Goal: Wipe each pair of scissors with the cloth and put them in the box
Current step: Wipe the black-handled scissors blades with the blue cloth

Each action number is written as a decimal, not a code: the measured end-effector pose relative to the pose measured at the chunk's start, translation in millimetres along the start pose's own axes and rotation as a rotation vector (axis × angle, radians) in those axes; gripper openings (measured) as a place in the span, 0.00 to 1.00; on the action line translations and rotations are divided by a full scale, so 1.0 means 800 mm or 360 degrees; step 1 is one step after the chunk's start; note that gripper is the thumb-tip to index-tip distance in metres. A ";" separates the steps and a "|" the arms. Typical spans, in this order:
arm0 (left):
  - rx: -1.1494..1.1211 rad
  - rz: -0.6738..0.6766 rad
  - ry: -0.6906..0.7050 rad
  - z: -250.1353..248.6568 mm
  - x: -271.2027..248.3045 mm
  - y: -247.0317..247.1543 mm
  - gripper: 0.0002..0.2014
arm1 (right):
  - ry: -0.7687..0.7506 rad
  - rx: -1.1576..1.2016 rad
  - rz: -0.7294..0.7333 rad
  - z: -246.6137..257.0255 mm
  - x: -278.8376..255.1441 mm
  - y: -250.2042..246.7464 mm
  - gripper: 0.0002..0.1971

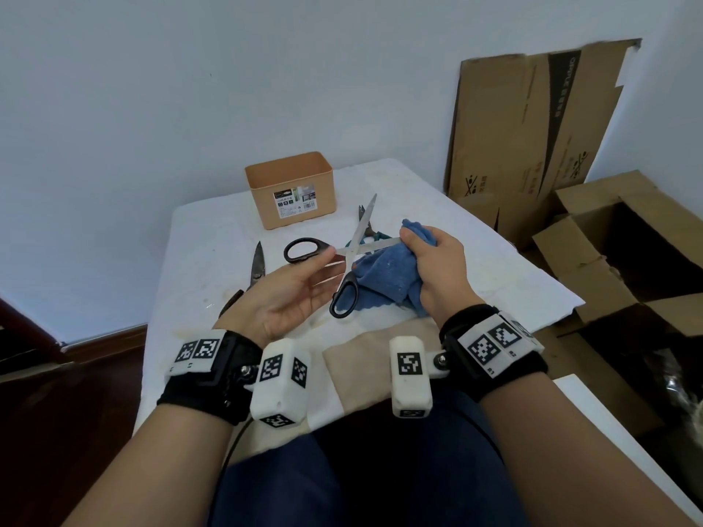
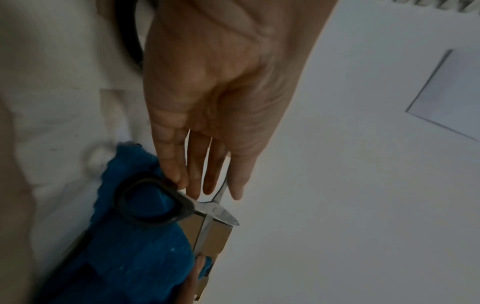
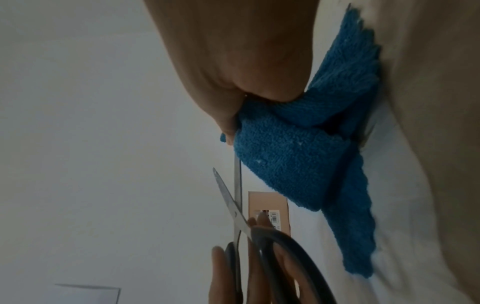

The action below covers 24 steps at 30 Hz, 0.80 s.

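Black-handled scissors are held spread in an X above the white-covered table. My left hand pinches them near the pivot, with its fingers lying nearly straight along the shanks. My right hand grips the blue cloth, bunched round the tip of one blade. The right wrist view shows that cloth over the blade. The orange box stands open at the back of the table. Dark metal shears lie to the left. Green-handled scissors lie behind the held pair.
Open cardboard boxes crowd the floor right of the table. A flattened carton leans on the wall there. A beige cloth covers my lap at the table's near edge. A white wall backs the table.
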<state>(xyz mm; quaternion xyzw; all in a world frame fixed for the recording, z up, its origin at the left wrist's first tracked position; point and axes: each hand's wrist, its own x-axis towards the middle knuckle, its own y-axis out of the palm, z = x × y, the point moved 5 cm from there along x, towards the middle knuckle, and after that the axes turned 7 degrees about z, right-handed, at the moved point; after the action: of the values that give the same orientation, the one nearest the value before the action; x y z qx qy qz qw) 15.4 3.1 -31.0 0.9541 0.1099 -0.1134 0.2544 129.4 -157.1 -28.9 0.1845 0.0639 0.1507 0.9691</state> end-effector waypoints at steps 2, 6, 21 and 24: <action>0.0074 0.0029 0.0016 0.003 0.001 0.005 0.07 | -0.0022 -0.0030 0.0025 0.001 -0.001 0.003 0.04; 0.0214 -0.0006 0.0081 0.003 0.004 0.009 0.10 | -0.0132 -0.0181 0.0069 0.002 -0.001 0.004 0.03; 0.0367 -0.0214 0.0224 -0.014 -0.008 -0.015 0.06 | -0.0374 -0.0549 0.0109 0.019 -0.003 0.007 0.09; 0.0445 -0.0227 0.0256 -0.014 -0.011 -0.014 0.05 | -0.0391 -0.0635 0.0213 0.018 -0.014 0.020 0.12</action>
<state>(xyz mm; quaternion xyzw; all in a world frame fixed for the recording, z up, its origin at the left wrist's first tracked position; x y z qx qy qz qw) 5.9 17.1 -24.7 0.9760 0.1806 -0.0686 0.1008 117.5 -151.6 -8.8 0.0103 -0.0977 0.2007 0.9747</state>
